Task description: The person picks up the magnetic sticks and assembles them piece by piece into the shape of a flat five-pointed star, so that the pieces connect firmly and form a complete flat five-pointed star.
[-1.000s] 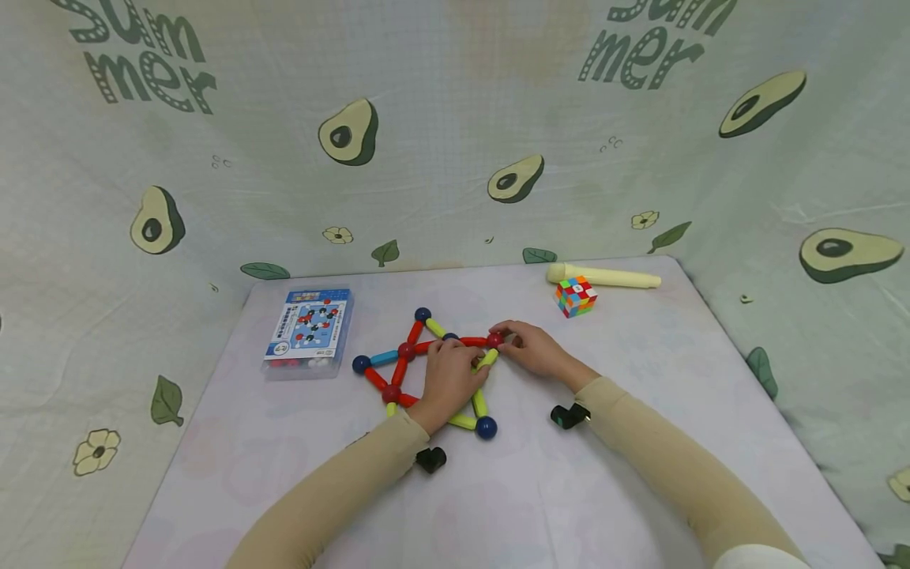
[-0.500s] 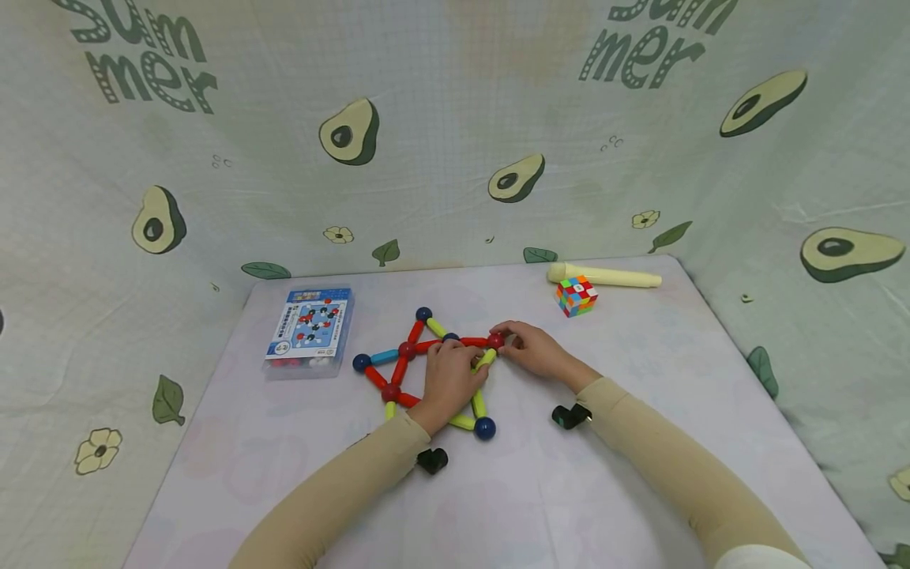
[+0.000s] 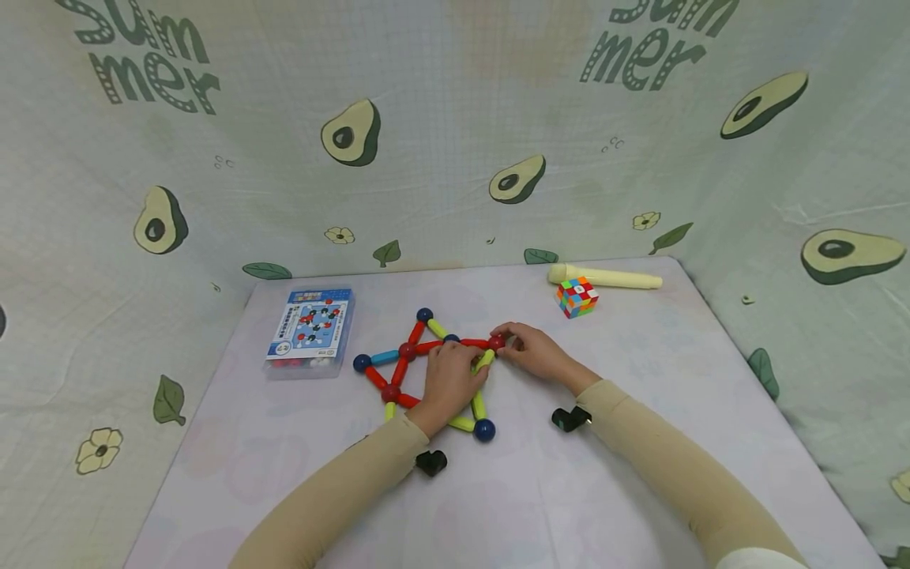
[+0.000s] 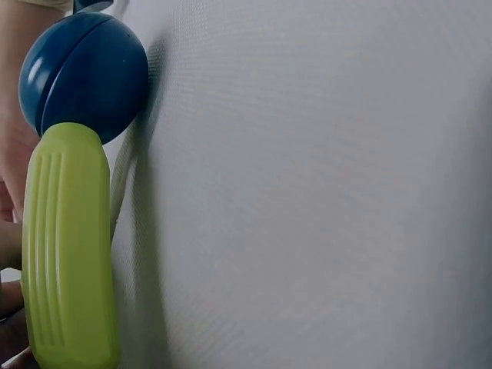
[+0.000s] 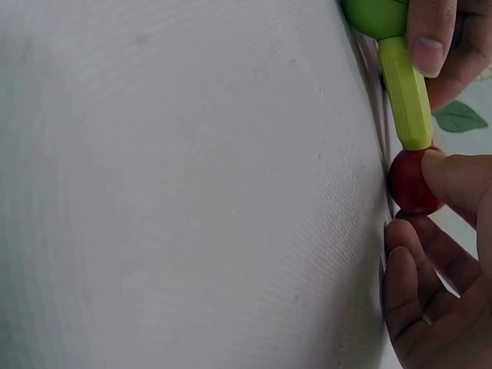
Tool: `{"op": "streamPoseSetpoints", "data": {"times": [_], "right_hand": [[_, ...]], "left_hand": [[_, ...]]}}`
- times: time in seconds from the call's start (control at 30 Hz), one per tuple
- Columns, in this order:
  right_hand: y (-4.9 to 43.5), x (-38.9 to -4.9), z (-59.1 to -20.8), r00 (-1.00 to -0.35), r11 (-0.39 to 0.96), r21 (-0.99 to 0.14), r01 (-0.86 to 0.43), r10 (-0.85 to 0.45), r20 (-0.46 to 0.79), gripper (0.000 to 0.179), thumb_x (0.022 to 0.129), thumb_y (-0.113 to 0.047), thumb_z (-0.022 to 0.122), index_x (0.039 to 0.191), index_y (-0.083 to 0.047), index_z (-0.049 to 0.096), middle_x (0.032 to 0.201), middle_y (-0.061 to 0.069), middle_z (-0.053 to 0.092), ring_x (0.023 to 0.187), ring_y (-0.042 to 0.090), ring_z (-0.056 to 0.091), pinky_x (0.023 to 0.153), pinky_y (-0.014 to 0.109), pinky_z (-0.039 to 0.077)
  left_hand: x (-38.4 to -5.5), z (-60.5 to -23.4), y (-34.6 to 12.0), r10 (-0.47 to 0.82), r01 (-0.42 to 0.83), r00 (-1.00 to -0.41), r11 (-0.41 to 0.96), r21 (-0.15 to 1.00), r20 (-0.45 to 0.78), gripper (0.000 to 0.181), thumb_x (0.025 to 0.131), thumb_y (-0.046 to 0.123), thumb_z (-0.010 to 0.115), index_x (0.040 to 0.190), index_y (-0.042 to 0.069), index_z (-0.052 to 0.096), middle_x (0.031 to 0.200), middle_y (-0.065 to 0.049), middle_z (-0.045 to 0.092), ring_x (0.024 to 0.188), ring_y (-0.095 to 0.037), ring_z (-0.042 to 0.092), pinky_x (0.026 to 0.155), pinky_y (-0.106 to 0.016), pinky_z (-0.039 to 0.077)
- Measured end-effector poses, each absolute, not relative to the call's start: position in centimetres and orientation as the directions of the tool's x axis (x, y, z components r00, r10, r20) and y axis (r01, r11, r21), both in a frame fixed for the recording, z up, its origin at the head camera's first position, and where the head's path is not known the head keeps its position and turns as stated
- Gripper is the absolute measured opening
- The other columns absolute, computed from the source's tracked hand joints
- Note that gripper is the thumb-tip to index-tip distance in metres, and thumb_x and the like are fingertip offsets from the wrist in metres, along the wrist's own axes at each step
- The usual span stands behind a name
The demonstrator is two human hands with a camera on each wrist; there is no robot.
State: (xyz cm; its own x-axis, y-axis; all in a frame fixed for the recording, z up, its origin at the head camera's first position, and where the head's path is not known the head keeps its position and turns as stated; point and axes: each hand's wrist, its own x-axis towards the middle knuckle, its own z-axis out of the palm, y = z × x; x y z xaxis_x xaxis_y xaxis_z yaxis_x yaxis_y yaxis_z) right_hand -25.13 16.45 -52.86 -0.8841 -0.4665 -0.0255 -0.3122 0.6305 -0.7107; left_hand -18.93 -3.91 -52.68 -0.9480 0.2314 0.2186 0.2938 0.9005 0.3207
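A flat framework of magnetic balls and rods lies on the table, with red, blue and yellow-green rods. My left hand [image 3: 452, 379] covers its right part and holds a yellow-green magnetic rod [image 5: 407, 96] close to a green ball [image 5: 377, 15]. At the rod's other end sits a red ball [image 5: 415, 183], pinched by my right hand [image 3: 535, 352] with the thumb on top. A red rod [image 3: 474, 343] also meets this ball from the left. Another yellow-green rod [image 4: 69, 246] and a dark blue ball [image 4: 84, 77] fill the left wrist view's edge. The framework's middle is hidden under my left hand.
A clear plastic box [image 3: 310, 332] with a blue printed card stands at the back left. At the back right are a puzzle cube [image 3: 577, 297] and a pale yellow microphone-shaped object [image 3: 604, 276]. A printed cloth [image 3: 441, 213] hangs behind the table.
Both hands stay in nearly the same place, on the rod and the red ball. Only a tiny shift of the view and the framework shows.
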Motion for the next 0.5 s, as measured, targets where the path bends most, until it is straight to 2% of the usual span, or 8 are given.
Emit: {"op": "streamPoseSetpoints", "data": {"times": [0.23, 0.5], "right_hand": [[16.6, -24.9, -52.8, -0.887, 0.654, -0.678, -0.336, -0.461, -0.005, 0.033, 0.1, -0.022, 0.067, 0.133, -0.017, 0.062, 0.115, 0.002, 0.065, 0.086, 0.016, 0.057, 0.076, 0.033, 0.05], [18.2, -24.6, -52.7, -0.915, 0.687, -0.669, -0.284, -0.402, -0.025, 0.034, 0.1, -0.023, 0.066, 0.134, -0.02, 0.061, 0.116, 0.002, 0.065, 0.091, 0.019, 0.057, 0.08, 0.035, 0.05]], "left_hand": [[-18.5, -52.4, -4.5, 0.288, 0.346, -0.935, 0.866, 0.36, 0.206, 0.037, 0.094, 0.036, 0.073, 0.125, 0.016, 0.074, 0.096, 0.004, 0.071, 0.105, -0.02, 0.055, 0.092, -0.04, 0.042], [-19.2, -51.6, -6.1, 0.303, 0.373, -0.923, 0.853, 0.364, 0.235, 0.029, 0.096, 0.031, 0.068, 0.121, 0.017, 0.075, 0.116, 0.002, 0.074, 0.115, -0.021, 0.061, 0.103, -0.042, 0.046]]}}
